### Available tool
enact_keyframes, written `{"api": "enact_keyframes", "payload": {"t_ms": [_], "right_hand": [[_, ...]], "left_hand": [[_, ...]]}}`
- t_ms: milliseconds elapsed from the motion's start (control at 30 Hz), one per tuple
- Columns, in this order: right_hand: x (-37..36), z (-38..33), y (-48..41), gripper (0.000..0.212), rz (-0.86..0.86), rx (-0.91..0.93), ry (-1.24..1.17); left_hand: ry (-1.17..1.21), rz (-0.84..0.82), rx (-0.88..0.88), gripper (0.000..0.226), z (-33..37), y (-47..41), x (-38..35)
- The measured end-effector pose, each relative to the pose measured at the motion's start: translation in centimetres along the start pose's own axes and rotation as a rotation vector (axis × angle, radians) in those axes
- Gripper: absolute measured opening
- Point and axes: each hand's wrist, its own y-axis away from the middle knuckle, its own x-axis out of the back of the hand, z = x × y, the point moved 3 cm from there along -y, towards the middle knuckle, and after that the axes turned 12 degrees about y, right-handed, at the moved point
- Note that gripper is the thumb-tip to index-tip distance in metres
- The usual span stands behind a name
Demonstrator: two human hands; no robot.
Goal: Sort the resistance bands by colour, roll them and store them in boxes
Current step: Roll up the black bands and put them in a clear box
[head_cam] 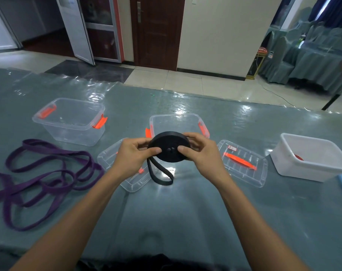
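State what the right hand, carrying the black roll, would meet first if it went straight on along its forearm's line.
Probably the clear box just behind the black roll that the right hand grips; depth is unclear, so it might pass over the rim.
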Motion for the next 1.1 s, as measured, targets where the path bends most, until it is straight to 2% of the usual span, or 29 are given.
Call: {"api": "enact_keyframes", "payload": {"t_ms": [67,133,200,367,467,600,700,833,900,967,1100], "right_hand": [[0.2,-0.9,0.0,0.042,0.000,0.133,0.298],[0.0,-1.6,0.0,0.041,-0.031,0.216,0.459],[0.0,-1.8,0.0,0.038,-0.013,0.224,0.417],[-0.3,-1.1,0.1,0.034,0.060,-0.017,-0.176],[-0.9,-0.9,0.1,0.030,0.072,-0.075,-0.315],[-1.4,0.0,0.2,0.031,0.066,-0.085,-0.287],[-1.7,1.1,0.2,0.041,0.017,-0.072,-0.308],[-3.2,3.6,0.8,0.046,-0.114,-0.134,-0.011],[-4.1,4.6,1.4,0.053,-0.156,-0.194,0.056],[-4.6,4.4,1.5,0.057,-0.108,-0.179,0.021],[-3.3,2.3,0.8,0.039,0.049,-0.007,0.174]], "left_hand": [[-0.067,-0.038,0.020,0.031,0.0,-0.2,-0.1],[-0.083,-0.067,0.039,0.027,0.0,-0.4,-0.3],[-0.040,-0.064,0.042,0.026,0.3,-0.5,-0.4],[0.133,0.017,-0.018,0.027,0.6,-0.4,-1.2],[0.207,0.059,-0.033,0.029,0.3,-0.2,-1.5],[0.179,0.097,-0.027,0.029,-0.2,-0.3,-1.3],[0.204,0.122,-0.030,0.025,-0.1,-0.8,-1.0],[0.272,0.199,-0.014,0.020,0.1,-1.5,-0.6],[0.290,0.233,-0.017,0.019,0.1,-1.8,-0.5],[0.283,0.224,-0.026,0.020,0.2,-2.0,-0.5],[0.142,0.125,-0.068,0.027,0.6,-2.2,-0.3]]}}
